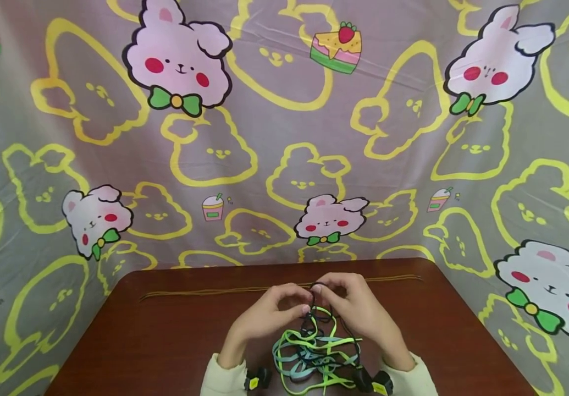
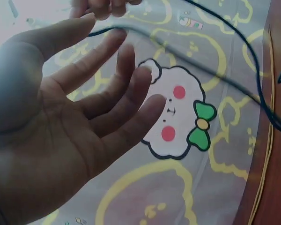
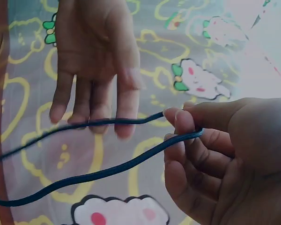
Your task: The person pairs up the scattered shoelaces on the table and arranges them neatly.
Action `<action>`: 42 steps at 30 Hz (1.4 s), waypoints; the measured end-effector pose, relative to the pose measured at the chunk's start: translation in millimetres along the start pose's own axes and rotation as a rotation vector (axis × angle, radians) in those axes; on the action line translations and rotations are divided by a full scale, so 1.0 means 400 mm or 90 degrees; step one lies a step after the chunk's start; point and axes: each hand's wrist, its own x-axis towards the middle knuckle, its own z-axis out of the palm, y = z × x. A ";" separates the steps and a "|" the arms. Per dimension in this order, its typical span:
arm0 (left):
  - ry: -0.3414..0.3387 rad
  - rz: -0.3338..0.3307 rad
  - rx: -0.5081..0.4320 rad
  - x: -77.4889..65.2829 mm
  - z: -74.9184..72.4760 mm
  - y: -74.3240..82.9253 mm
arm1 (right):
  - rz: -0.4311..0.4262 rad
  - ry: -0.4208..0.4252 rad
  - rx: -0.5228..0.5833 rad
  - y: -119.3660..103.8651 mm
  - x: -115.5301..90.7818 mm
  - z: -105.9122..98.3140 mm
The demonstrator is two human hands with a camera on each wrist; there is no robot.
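My right hand (image 1: 363, 308) pinches a dark shoelace (image 3: 84, 178) between thumb and fingers, and two strands run from its fingertips in the right wrist view. My left hand (image 1: 269, 313) faces it with fingers spread and gently bent. One dark strand passes across its index fingertip in the left wrist view, with the thumb apart from that finger. Below both hands lies a loose tangle of lime green shoelace (image 1: 329, 342) and light blue shoelace (image 1: 296, 370). The dark shoelace runs down into this tangle.
Yellow-brown shoelaces (image 1: 205, 292) lie stretched along the back of the dark brown table (image 1: 131, 341). A grey curtain (image 1: 264, 126) printed with cartoon rabbits surrounds the table at the back and sides. Small black devices (image 1: 259, 379) sit at both wrists.
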 end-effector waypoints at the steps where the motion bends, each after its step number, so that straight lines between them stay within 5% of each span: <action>1: -0.003 0.008 0.001 0.001 0.003 0.005 | -0.008 0.008 0.003 -0.005 -0.002 -0.001; 8: 0.006 0.034 -0.019 -0.008 0.006 0.041 | -0.028 0.066 0.010 -0.046 -0.030 -0.024; 16: 0.097 0.060 -0.045 -0.055 -0.032 0.082 | -0.048 0.119 -0.004 -0.071 -0.057 -0.067; 25: 0.191 0.065 0.019 -0.090 -0.075 0.088 | -0.003 0.162 -0.026 -0.057 -0.070 -0.103; 42: 0.295 0.061 0.072 -0.109 -0.103 0.079 | -0.021 0.220 -0.061 -0.032 -0.078 -0.142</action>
